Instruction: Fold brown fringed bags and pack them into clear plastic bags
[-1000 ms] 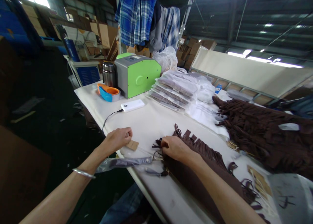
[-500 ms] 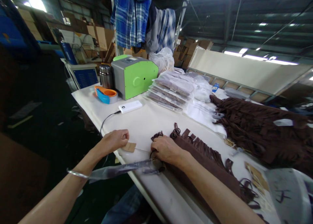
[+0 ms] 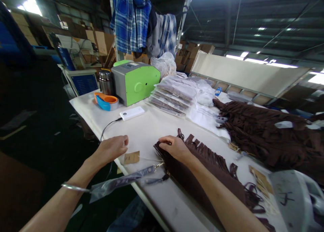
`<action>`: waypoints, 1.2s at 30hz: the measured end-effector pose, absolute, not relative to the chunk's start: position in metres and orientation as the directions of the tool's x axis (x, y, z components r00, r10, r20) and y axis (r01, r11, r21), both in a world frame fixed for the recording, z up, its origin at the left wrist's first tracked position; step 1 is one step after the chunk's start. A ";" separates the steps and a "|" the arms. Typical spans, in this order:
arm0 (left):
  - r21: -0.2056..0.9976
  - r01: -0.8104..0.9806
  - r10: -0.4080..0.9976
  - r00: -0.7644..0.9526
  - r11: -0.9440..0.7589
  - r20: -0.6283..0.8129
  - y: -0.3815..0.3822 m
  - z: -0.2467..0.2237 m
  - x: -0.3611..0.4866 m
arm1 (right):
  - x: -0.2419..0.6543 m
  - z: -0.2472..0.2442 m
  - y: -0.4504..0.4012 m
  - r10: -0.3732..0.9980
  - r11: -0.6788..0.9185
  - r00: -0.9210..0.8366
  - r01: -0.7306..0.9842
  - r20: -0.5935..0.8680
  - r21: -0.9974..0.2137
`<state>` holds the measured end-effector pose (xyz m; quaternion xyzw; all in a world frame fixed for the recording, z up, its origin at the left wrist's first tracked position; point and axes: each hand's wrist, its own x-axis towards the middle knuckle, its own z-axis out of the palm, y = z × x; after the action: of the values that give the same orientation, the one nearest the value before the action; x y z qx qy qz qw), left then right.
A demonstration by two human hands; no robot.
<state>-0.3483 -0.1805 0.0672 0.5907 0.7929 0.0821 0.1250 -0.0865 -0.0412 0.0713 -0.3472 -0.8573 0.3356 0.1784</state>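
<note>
A dark brown fringed piece point(image 3: 202, 171) lies along the table's near side. My right hand point(image 3: 176, 149) rests over its upper left corner, thumb and fingers apart. My left hand point(image 3: 115, 147) is closed at the table edge, its fingers curled; whatever it may hold is too small to make out. Just right of it lies a tan card tag point(image 3: 132, 157) with a thin white string running toward the brown piece. A plastic-wrapped strap point(image 3: 124, 181) with a metal clasp stretches from that piece out over the edge, below my left hand.
Behind my hands are a white power bank point(image 3: 132, 113) with a black cable, a tape dispenser point(image 3: 106, 101), a steel flask point(image 3: 106, 82) and a green-grey machine point(image 3: 136, 82). Bagged packs point(image 3: 174, 93) are stacked beyond. More brown fringe point(image 3: 263, 131) is heaped at the right.
My right hand has opened and shifted slightly up on the brown piece, uncovering the strap's clasp. The tag lies flatter and shows more. The whole view has shifted a little.
</note>
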 end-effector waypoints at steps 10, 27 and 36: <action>0.339 0.933 0.986 -0.152 0.122 0.064 -0.112 0.059 -0.244 | -0.078 0.073 -0.013 0.865 0.420 -0.480 0.530 0.148 -0.737; 0.199 0.976 0.986 -0.115 0.088 0.124 -0.093 0.041 -0.215 | -0.042 0.072 0.031 0.860 0.483 -0.501 0.740 0.096 -0.467; 0.245 0.970 0.998 -0.019 0.005 0.053 -0.079 0.032 -0.210 | -0.063 0.082 0.036 0.707 0.646 -0.691 0.718 -0.150 -0.259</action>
<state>-0.2098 -0.0788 0.0318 0.6972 0.7056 0.1067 0.0675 -0.0630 0.0359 0.0815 -0.3929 -0.9070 0.1506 -0.0177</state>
